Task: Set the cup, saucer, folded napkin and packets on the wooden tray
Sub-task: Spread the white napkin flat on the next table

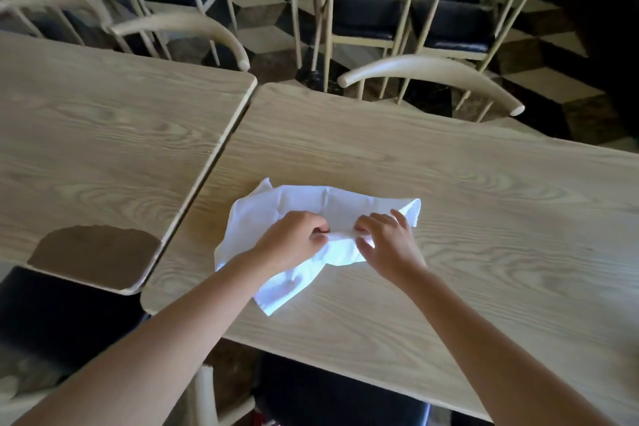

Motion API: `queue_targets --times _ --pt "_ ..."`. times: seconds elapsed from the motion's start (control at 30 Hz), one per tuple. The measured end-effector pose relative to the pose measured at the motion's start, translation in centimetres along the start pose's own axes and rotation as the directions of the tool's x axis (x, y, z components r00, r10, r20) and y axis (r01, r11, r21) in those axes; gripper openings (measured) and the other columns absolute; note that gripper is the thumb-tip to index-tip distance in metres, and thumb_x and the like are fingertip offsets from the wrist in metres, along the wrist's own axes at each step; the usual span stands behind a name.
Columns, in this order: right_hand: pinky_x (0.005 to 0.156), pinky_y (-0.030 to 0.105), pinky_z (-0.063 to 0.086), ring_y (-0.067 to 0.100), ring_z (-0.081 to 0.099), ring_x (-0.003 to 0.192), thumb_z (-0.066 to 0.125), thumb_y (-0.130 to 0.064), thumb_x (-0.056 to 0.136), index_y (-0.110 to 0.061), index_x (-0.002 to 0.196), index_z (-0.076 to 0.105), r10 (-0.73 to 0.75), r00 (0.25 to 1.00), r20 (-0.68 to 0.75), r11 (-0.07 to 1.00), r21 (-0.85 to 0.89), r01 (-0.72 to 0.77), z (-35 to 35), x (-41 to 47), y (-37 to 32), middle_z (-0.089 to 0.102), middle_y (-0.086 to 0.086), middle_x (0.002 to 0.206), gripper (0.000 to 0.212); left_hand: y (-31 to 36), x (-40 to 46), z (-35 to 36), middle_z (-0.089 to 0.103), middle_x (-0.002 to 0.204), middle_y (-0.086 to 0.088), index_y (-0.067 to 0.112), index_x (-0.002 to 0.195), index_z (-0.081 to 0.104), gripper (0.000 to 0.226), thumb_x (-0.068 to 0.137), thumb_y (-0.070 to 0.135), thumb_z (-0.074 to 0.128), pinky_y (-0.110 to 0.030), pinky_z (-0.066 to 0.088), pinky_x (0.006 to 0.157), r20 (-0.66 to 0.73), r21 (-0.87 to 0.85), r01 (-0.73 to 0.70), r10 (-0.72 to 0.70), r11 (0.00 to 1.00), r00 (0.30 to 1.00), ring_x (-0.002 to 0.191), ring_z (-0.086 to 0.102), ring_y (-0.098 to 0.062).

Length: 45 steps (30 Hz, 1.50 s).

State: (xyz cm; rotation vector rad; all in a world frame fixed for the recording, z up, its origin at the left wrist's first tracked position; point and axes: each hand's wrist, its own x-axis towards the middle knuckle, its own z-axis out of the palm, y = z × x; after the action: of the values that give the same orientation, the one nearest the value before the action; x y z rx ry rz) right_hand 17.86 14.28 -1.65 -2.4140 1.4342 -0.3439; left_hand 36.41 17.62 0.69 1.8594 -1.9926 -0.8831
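A white cloth napkin (304, 207) lies crumpled and partly spread on the pale wooden table (449, 201) in front of me. My left hand (294, 242) pinches a raised fold of the napkin near its middle. Just to the right, my right hand (387, 242) pinches the same fold with thumb and fingers. The two hands are almost touching. No cup, saucer, packets or tray are in view.
A second pale wooden table (103, 135) stands to the left, with a narrow gap between the two and a worn brown patch (96, 252) at its near corner. Pale curved-back chairs with dark seats (432, 73) line the far side. Dark chair seats sit below the near edge.
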Motion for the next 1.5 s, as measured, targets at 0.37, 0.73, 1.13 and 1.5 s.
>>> queue_targets --times 0.37,0.73,1.13,1.5 --pt "0.061 0.021 0.029 0.015 0.051 0.076 0.063 -0.013 0.081 -0.011 0.087 0.065 0.077 0.996 0.043 0.98 0.18 -0.083 -12.6 -3.0 2.2 0.057 -0.004 0.079 0.007 4.8 -2.3 -10.9 0.069 0.075 -0.002 0.01 0.077 0.068 0.008 0.082 0.007 0.063 -0.025 0.045 0.066 0.091 -0.052 -0.162 0.166 0.986 0.982 0.067 0.058 -0.009" --pt "0.067 0.032 0.044 0.027 0.059 0.083 0.06 -0.018 0.086 -0.009 0.092 0.065 0.109 0.992 -0.062 0.992 -0.056 -0.113 -25.0 0.6 4.2 0.064 0.008 0.087 0.012 8.5 1.4 -19.4 0.057 0.067 0.006 0.01 0.073 0.065 0.011 0.083 0.01 0.061 -0.024 0.039 0.06 -0.083 0.357 -0.112 0.15 0.928 0.985 0.07 0.057 -0.014" --pt "0.061 0.04 0.047 0.042 0.059 0.07 0.047 -0.004 0.086 -0.003 0.093 0.068 -0.166 0.694 -0.7 0.896 -0.4 -0.19 -39.2 2.6 6.8 0.065 0.024 0.074 0.021 17.1 3.4 -28.8 0.059 0.092 -0.018 0.001 0.089 0.062 0.013 0.086 0.002 0.05 -0.031 0.037 0.071 -0.716 0.495 -0.207 0.531 0.844 0.453 0.089 0.054 -0.032" --pt "0.053 0.03 0.051 0.029 0.059 0.053 0.071 0.003 0.06 -0.012 0.073 0.07 -0.307 0.835 -0.456 0.879 -0.471 0.066 -17.7 -8.5 14.0 0.065 0.005 0.06 0.02 2.5 0.4 -8.2 0.059 0.081 -0.01 0.009 0.073 0.054 0.013 0.081 0.01 0.043 -0.034 0.04 0.07 -0.449 0.542 -0.26 0.537 0.799 0.714 0.072 0.055 -0.03"
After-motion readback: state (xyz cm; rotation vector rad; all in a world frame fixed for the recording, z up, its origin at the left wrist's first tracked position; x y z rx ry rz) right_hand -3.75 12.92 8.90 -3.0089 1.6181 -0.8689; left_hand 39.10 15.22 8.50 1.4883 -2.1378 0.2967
